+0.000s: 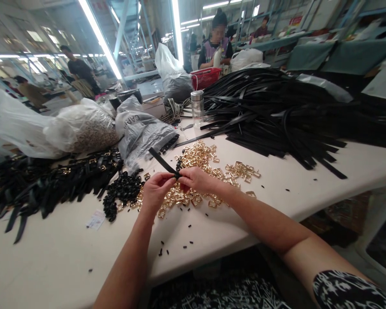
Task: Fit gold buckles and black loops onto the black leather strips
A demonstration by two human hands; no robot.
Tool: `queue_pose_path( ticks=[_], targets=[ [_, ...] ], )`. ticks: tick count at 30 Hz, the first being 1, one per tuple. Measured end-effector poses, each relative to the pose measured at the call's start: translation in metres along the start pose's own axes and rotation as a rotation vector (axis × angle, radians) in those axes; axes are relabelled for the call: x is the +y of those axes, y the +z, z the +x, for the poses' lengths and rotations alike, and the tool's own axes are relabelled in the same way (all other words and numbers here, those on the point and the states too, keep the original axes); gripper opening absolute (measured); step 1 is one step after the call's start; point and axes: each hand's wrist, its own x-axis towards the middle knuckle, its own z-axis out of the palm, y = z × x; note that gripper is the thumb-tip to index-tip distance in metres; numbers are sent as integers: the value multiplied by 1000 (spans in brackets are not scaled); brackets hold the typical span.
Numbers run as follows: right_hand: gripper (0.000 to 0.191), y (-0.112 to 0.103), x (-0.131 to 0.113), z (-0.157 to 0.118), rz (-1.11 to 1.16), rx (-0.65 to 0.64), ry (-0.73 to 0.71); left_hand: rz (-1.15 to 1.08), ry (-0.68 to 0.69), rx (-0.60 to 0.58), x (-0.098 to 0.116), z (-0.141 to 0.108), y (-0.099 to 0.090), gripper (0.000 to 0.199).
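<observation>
A short black strap (162,160) slants up and left from between my hands. My left hand (157,189) pinches its lower end, and my right hand (194,179) grips the same end from the other side, fingertips almost touching. Whatever else lies between the fingertips is too small to make out. Beneath and behind my hands, gold buckles (196,155) are heaped on the pale table (122,257). A pile of small black loops (124,191) lies just left of my left hand.
Finished-looking black straps with buckles (51,180) lie at the left, by plastic bags (83,126). A grey bag (140,128), a glass jar (197,109) and a red basket (206,78) stand behind. Long black strips (260,107) fill the back right. People sit farther off.
</observation>
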Motion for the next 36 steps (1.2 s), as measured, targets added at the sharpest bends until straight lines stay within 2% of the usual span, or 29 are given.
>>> queue_pose_path(
  ticks=[3, 7, 10, 13, 15, 17, 19, 22, 24, 27, 31, 36],
  targets=[
    [11, 2, 1, 2, 111, -22, 61, 76, 91, 14, -1, -1, 2, 19],
    [14, 5, 2, 3, 225, -22, 123, 229, 232, 17, -5, -3, 5, 13],
    [13, 7, 4, 4, 280, -31, 93, 286, 250, 20, -7, -3, 5, 11],
    [2, 8, 6, 3, 292, -51, 10, 311, 235, 20, -7, -3, 4, 11],
    [10, 7, 6, 2, 323, -27, 9, 301, 231, -8, -6, -3, 4, 12],
    [18, 5, 5, 2, 361, 21, 38, 219, 186, -51, -6, -3, 4, 15],
    [20, 2, 2, 0, 386, 42, 51, 43, 77, -47, -6, -1, 3, 18],
    [20, -1, -3, -3, 383, -2, 46, -262, -111, 24, -6, 3, 0, 27],
    [19, -3, -6, -5, 345, -50, 47, -366, -200, -7, -6, 5, -3, 34],
    [17, -4, -8, -8, 278, -170, 62, -348, -272, -145, -4, 3, -7, 36],
    [19, -8, -10, -10, 251, -327, 56, -250, -288, -266, -1, -2, -10, 25],
    [21, -13, -14, -13, 306, -385, 60, -485, -410, -299, 1, -4, -8, 20]
  ],
)
